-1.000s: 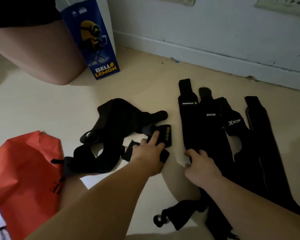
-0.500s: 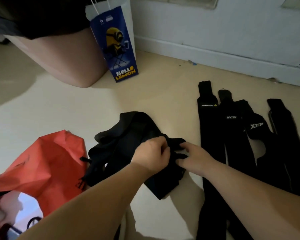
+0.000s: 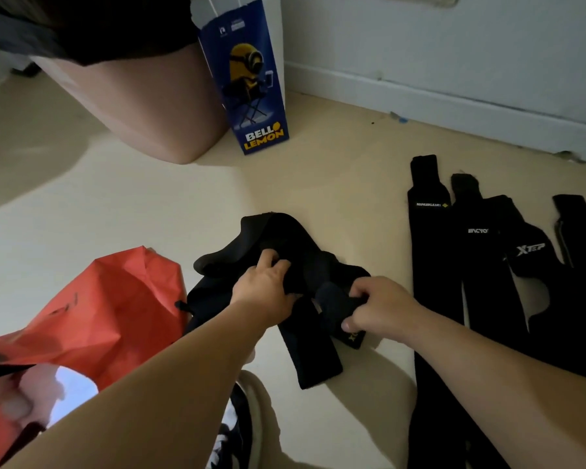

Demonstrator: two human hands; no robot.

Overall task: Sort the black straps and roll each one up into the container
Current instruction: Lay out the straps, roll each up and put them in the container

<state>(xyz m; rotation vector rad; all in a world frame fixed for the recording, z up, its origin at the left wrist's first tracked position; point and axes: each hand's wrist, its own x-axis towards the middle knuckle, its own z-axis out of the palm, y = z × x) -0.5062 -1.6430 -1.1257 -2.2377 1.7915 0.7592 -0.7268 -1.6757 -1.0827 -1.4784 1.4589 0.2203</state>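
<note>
A tangled heap of black straps (image 3: 247,242) lies on the pale floor at the centre. My left hand (image 3: 264,289) grips a fold of that heap from above. My right hand (image 3: 379,308) pinches the end of one black strap (image 3: 335,306) that has a small yellow logo near its tip. Several black straps (image 3: 430,265) lie flat side by side at the right, some with white logos. An orange bag (image 3: 115,309) sits at the lower left with its mouth open.
A blue paper bag (image 3: 251,79) printed "BELLO LEMON" stands against the white wall (image 3: 454,62) at the back. A bare knee (image 3: 142,106) rises at the upper left. A shoe (image 3: 237,424) shows below my left forearm.
My right hand has left the flat straps at the right and come to the heap, where it now pinches a strap end. My left hand has closed on the heap. The camera has shifted left.
</note>
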